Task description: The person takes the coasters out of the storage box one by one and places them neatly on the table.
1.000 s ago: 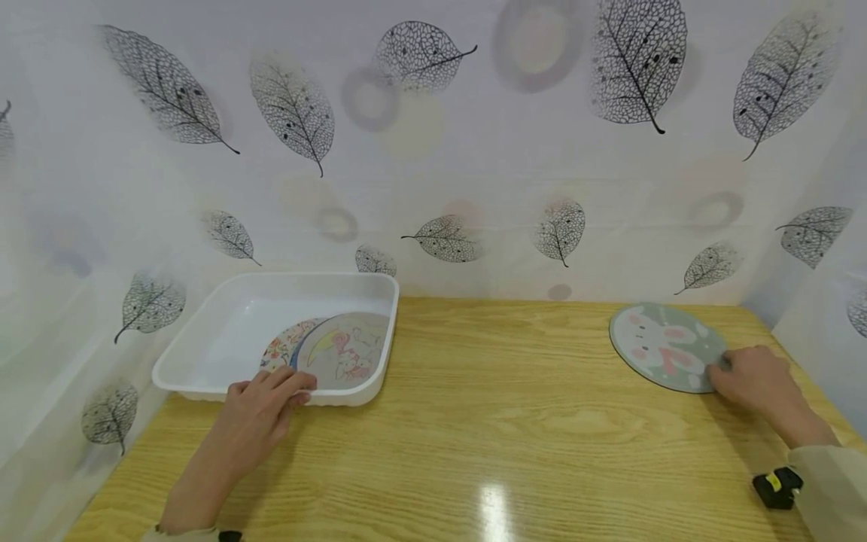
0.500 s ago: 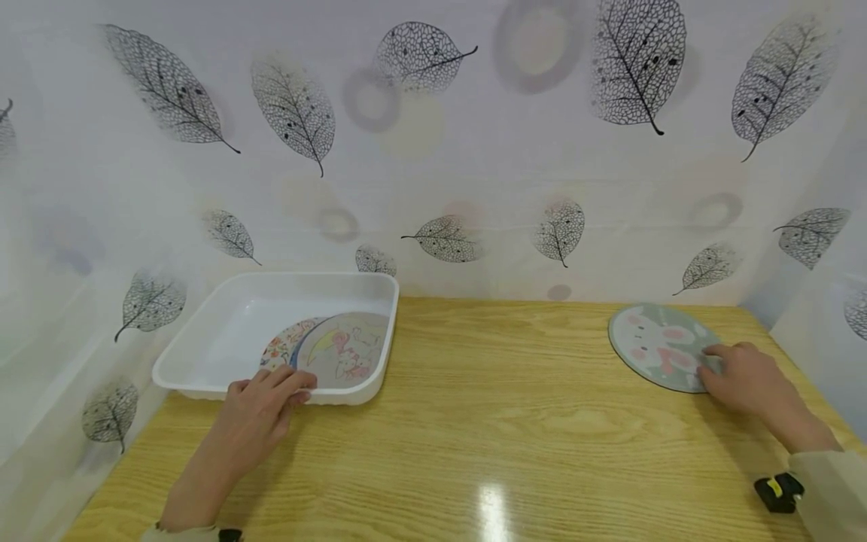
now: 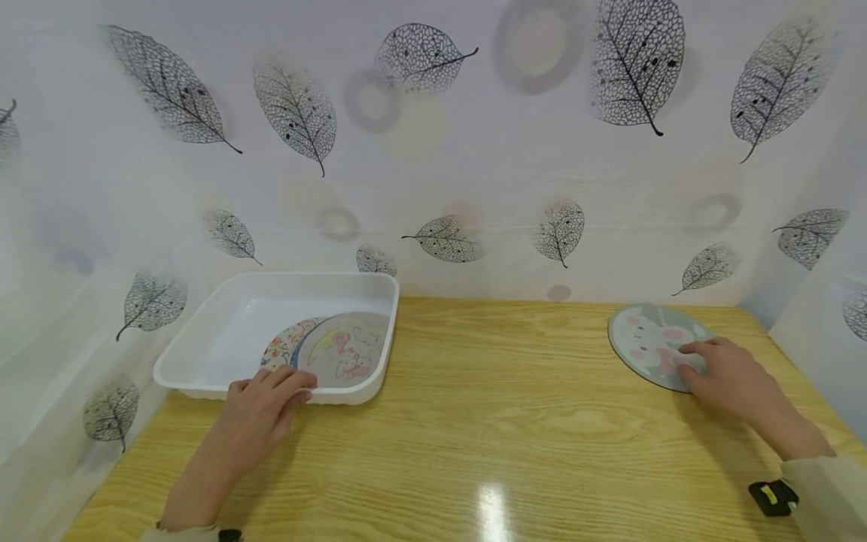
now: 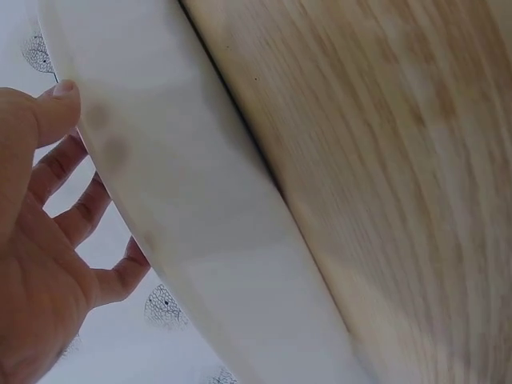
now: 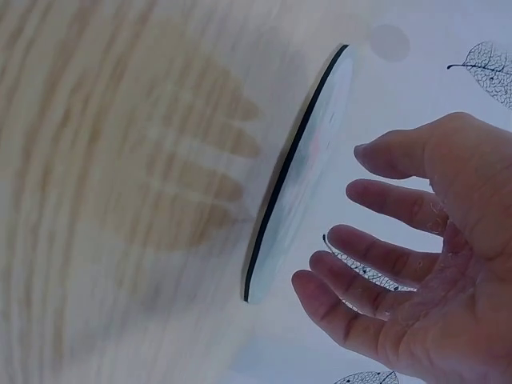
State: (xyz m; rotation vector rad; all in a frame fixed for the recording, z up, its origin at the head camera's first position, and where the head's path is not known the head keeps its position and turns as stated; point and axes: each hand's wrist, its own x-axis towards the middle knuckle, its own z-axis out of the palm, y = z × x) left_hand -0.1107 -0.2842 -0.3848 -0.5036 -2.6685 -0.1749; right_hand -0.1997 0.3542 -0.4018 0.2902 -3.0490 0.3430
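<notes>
The left hand holds the near rim of a white plastic tray, fingers over the edge. In the left wrist view its thumb and fingers lie along the rim. Inside the tray, a pale round mat with a cartoon print overlaps a flower-patterned round mat. At the far right of the table lies a grey-green round mat with a white rabbit print and a dark edge. Over its right side hovers the right hand, fingers loosely bent; the right wrist view shows a gap between fingertips and mat.
A wood-grain table carries the tray on the left and the rabbit mat on the right. White cloth printed with leaves stands behind and along both sides. A black wrist device sits at the right sleeve.
The right hand was at the rabbit mat's right edge and has shifted left over the mat. The mat itself stays in place. The left hand and tray have not moved.
</notes>
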